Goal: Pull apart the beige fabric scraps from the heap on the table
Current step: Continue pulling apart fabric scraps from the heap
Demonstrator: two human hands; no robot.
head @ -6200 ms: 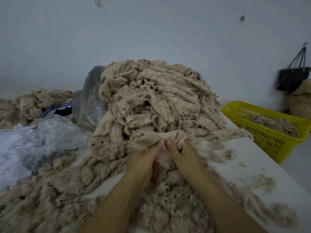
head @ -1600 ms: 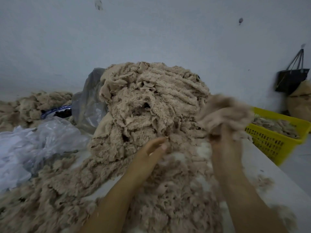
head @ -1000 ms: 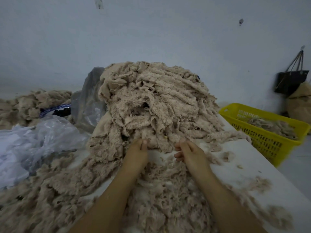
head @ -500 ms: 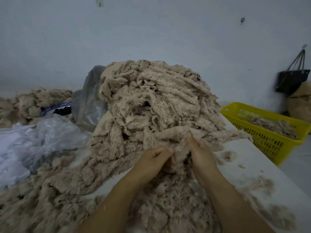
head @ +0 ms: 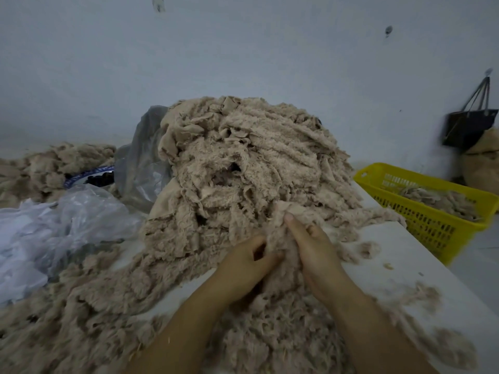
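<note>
Beige fabric scraps [head: 243,163] rise in a tall heap just beyond the fingers [head: 293,225], spilling down under both forearms and far out to their left. The white counter [head: 391,265] carries the heap and shows bare to the right of the fingers, dotted with small tufts. Crumpled clear plastic [head: 67,220] lies well to the left of the fingers. A yellow basket [head: 432,228] with more scraps in it stands beside the counter's edge, well to their right, and a black bag [head: 467,128] hangs on the wall beyond it. Both forearms reach forward and meet at the heap's foot. The left hand [head: 243,268] is turned on its side, its fingers curled in and pinching a fleecy scrap [head: 279,237]. The right hand [head: 318,255], back up, grips the same scrap from the other side, one finger stretched up along it toward the heap. The two hands sit just beside each other.
</note>
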